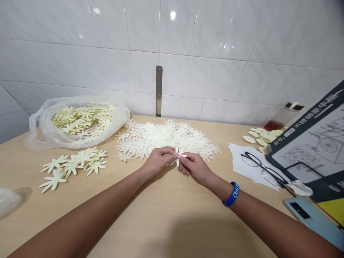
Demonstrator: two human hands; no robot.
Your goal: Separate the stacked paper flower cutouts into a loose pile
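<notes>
Between my two hands, over the middle of the table, is a small white flower-shaped piece (178, 154) with narrow petals. My left hand (160, 160) pinches its left side between thumb and fingers. From the right, my right hand (194, 165) grips the other side, its fingers curled under. Just behind the hands lies a wide heap of similar white flower pieces (163, 136). Larger cream flower pieces (77, 161) are piled to the left of my hands. Whether anything else is held under the fingers is hidden.
A clear plastic bag (118, 125) of pale yellow flower pieces stands back left. At right are eyeglasses (263, 168) on white paper (236, 161), oval cream pieces (264, 135), a bottle (283, 116), a dark printed box (311, 143) and a light-blue phone (314, 222). A tiled wall (145, 75) bounds the back.
</notes>
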